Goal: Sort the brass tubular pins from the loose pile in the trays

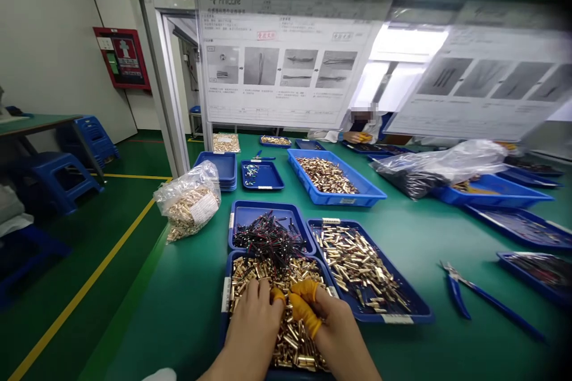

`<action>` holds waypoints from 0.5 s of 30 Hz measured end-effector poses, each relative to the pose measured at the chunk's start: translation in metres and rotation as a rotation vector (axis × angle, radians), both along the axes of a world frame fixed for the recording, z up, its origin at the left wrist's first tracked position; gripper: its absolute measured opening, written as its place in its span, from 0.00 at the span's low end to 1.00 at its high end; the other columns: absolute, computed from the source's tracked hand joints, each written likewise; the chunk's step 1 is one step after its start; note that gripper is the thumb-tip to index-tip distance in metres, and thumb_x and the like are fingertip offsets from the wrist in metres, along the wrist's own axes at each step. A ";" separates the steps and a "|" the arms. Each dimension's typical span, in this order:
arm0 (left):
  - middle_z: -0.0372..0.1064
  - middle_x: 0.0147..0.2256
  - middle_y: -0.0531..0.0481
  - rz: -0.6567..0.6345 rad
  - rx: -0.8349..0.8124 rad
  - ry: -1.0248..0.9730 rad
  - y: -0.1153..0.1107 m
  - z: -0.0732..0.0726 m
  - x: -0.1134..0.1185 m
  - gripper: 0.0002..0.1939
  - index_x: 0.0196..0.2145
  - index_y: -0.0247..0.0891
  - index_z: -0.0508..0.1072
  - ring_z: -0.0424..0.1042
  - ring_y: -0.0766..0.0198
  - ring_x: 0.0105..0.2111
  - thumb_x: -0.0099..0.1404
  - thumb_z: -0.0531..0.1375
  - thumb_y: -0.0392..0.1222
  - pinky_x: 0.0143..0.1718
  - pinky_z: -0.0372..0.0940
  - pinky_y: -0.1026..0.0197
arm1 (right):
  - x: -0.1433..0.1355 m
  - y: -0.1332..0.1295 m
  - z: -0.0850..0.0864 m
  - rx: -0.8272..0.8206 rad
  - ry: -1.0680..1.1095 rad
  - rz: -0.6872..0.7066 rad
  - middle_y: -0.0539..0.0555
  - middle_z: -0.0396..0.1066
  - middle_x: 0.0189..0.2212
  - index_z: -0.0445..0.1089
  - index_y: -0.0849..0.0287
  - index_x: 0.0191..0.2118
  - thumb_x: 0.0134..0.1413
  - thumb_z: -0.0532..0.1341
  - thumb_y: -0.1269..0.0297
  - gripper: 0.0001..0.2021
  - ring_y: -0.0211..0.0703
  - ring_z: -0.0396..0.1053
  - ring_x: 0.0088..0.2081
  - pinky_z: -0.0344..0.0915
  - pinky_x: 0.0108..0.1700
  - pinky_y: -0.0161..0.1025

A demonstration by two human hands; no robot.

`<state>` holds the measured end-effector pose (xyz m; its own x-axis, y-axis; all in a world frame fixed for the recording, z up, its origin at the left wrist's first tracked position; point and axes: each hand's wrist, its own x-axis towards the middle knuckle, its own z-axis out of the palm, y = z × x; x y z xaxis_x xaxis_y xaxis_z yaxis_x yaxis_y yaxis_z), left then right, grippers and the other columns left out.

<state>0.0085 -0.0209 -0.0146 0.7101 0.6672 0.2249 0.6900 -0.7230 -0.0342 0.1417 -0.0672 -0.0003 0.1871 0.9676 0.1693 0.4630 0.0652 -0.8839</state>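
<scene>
My left hand (255, 317) and my right hand (328, 312) are close together above a blue tray (226, 297) heaped with small brass-coloured metal tubes (292, 339). Yellow finger cots cover some fingertips on both hands. Each hand has its fingers bent into a pinch; what lies between them is too small or hidden to make out. Just beyond, a second blue tray (263, 207) holds a tangle of black and red wires (272, 238), some spilling over the nearer tray's edge. On the right, another blue tray (400, 319) carries brass tubes (357, 256) with thin wires at some ends.
Blue-handled pliers (456, 289) lie at the right. A bag of tubes (192, 202) stands left, near stacked trays (217, 169). Farther back are a large blue bin (357, 196) of brass pieces and a plastic bag (442, 166). Instruction sheets (286, 101) hang ahead; a person (364, 131) sits beyond.
</scene>
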 end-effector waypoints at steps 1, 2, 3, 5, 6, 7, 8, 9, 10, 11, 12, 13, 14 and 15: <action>0.67 0.36 0.43 -0.012 0.028 -0.006 -0.001 -0.002 0.002 0.11 0.32 0.35 0.69 0.68 0.55 0.36 0.57 0.53 0.23 0.33 0.66 0.57 | -0.001 0.000 -0.002 0.000 -0.003 -0.003 0.54 0.72 0.25 0.67 0.59 0.28 0.51 0.55 0.64 0.06 0.45 0.70 0.29 0.65 0.30 0.36; 0.67 0.34 0.43 -0.036 0.046 -0.011 -0.002 -0.003 0.003 0.08 0.31 0.34 0.70 0.68 0.55 0.35 0.58 0.54 0.25 0.32 0.67 0.57 | -0.001 0.000 -0.003 0.002 -0.010 -0.014 0.54 0.73 0.25 0.67 0.58 0.27 0.51 0.56 0.64 0.06 0.46 0.70 0.28 0.65 0.30 0.36; 0.67 0.33 0.44 -0.056 0.060 -0.016 -0.003 -0.004 0.004 0.07 0.31 0.34 0.70 0.68 0.56 0.34 0.58 0.55 0.27 0.31 0.67 0.57 | -0.002 0.000 -0.005 -0.001 -0.016 -0.020 0.54 0.73 0.25 0.67 0.58 0.27 0.50 0.56 0.64 0.06 0.46 0.70 0.28 0.66 0.30 0.37; 0.67 0.32 0.43 -0.074 0.091 -0.022 -0.004 -0.006 0.005 0.04 0.31 0.33 0.71 0.68 0.56 0.33 0.58 0.57 0.29 0.32 0.67 0.57 | -0.002 0.001 -0.008 -0.006 -0.020 -0.023 0.55 0.73 0.26 0.68 0.57 0.28 0.50 0.56 0.64 0.05 0.48 0.71 0.29 0.66 0.31 0.39; 0.68 0.32 0.43 -0.074 0.103 -0.024 -0.004 -0.006 0.005 0.03 0.32 0.33 0.71 0.68 0.55 0.34 0.58 0.57 0.30 0.32 0.67 0.57 | -0.002 0.001 -0.010 -0.006 -0.024 -0.023 0.55 0.73 0.26 0.68 0.57 0.28 0.49 0.56 0.64 0.05 0.48 0.71 0.30 0.67 0.32 0.40; 0.68 0.32 0.42 -0.071 0.113 -0.025 -0.005 -0.006 0.005 0.03 0.32 0.32 0.71 0.68 0.55 0.34 0.58 0.57 0.31 0.33 0.67 0.56 | -0.002 0.001 -0.011 -0.004 -0.031 -0.021 0.55 0.74 0.27 0.68 0.56 0.29 0.49 0.56 0.65 0.05 0.49 0.71 0.30 0.67 0.32 0.40; 0.68 0.32 0.42 -0.069 0.115 -0.025 -0.005 -0.006 0.004 0.02 0.31 0.32 0.70 0.68 0.55 0.34 0.58 0.58 0.31 0.33 0.67 0.57 | -0.001 0.001 -0.012 -0.004 -0.039 -0.019 0.55 0.74 0.27 0.69 0.56 0.29 0.48 0.56 0.65 0.05 0.49 0.71 0.30 0.67 0.32 0.40; 0.68 0.32 0.43 -0.068 0.110 -0.023 -0.005 -0.005 0.004 0.02 0.30 0.32 0.70 0.68 0.55 0.34 0.58 0.58 0.31 0.33 0.67 0.57 | -0.001 0.001 -0.014 -0.005 -0.046 -0.020 0.56 0.74 0.27 0.69 0.56 0.30 0.48 0.57 0.65 0.05 0.49 0.71 0.30 0.67 0.32 0.40; 0.68 0.31 0.44 -0.069 0.100 -0.020 -0.005 -0.004 0.003 0.01 0.30 0.33 0.70 0.68 0.56 0.34 0.59 0.58 0.31 0.32 0.67 0.57 | -0.001 0.000 -0.014 -0.004 -0.051 -0.027 0.56 0.75 0.28 0.69 0.56 0.30 0.48 0.57 0.64 0.05 0.49 0.72 0.30 0.67 0.32 0.40; 0.67 0.31 0.44 -0.072 0.090 -0.015 -0.006 -0.003 0.003 0.01 0.30 0.33 0.69 0.67 0.57 0.33 0.59 0.57 0.32 0.32 0.67 0.58 | -0.001 0.000 -0.015 0.001 -0.049 -0.040 0.56 0.75 0.29 0.70 0.57 0.31 0.49 0.57 0.63 0.06 0.50 0.72 0.31 0.68 0.32 0.40; 0.67 0.31 0.45 -0.076 0.083 -0.010 -0.006 -0.002 0.003 0.01 0.30 0.33 0.69 0.67 0.57 0.33 0.59 0.57 0.32 0.32 0.67 0.58 | -0.001 -0.001 -0.015 0.012 -0.045 -0.060 0.57 0.75 0.29 0.70 0.57 0.33 0.49 0.57 0.62 0.07 0.50 0.72 0.32 0.68 0.33 0.40; 0.67 0.31 0.45 -0.081 0.078 -0.006 -0.006 -0.002 0.002 0.02 0.30 0.33 0.69 0.67 0.58 0.33 0.60 0.57 0.33 0.32 0.67 0.58 | -0.001 -0.001 -0.016 0.029 -0.041 -0.080 0.57 0.75 0.31 0.71 0.57 0.34 0.50 0.57 0.62 0.08 0.51 0.72 0.33 0.68 0.35 0.41; 0.67 0.31 0.45 -0.084 0.077 -0.005 -0.006 -0.002 0.002 0.02 0.31 0.33 0.69 0.67 0.58 0.33 0.60 0.57 0.33 0.32 0.66 0.59 | -0.001 -0.002 -0.016 0.049 -0.037 -0.096 0.57 0.75 0.32 0.71 0.58 0.35 0.50 0.57 0.61 0.09 0.51 0.71 0.34 0.68 0.36 0.42; 0.67 0.31 0.45 -0.084 0.078 -0.005 -0.007 -0.002 0.002 0.03 0.31 0.32 0.69 0.67 0.58 0.33 0.61 0.56 0.34 0.33 0.66 0.59 | 0.000 -0.002 -0.016 0.069 -0.035 -0.107 0.58 0.75 0.33 0.71 0.58 0.36 0.50 0.58 0.61 0.09 0.52 0.71 0.35 0.67 0.37 0.42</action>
<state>0.0109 -0.0275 -0.0165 0.7613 0.5858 0.2779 0.6277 -0.7733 -0.0895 0.1416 -0.0692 -0.0160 0.2813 0.9284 0.2429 0.5011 0.0738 -0.8622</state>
